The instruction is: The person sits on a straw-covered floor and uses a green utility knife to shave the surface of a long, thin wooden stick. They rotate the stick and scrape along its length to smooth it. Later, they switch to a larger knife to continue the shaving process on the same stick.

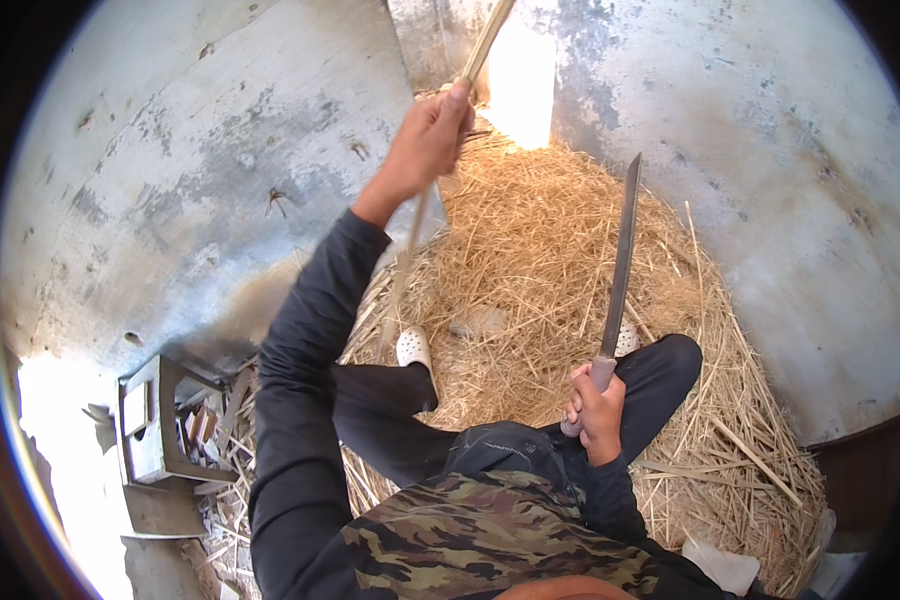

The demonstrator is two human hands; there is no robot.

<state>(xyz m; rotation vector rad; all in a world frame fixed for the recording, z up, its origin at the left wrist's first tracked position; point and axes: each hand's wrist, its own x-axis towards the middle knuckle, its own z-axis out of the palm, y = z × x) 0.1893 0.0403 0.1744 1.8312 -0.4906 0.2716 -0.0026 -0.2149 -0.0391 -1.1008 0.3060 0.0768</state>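
Note:
Raised at the top centre, my left hand is closed around a long, pale bamboo strip. The strip rises past the hand toward the upper edge, and its lower part hangs below the hand, smeared by motion. In front of my right knee, my right hand grips the handle of a machete. Its long dark blade points up and away from me, tilted slightly right. The blade and the strip are apart.
Pale shavings cover the floor between my light clogs. Worn grey metal-like walls stand on both sides, with a bright gap ahead. At the left sits a wooden box with scraps inside. Loose strips lie to the right.

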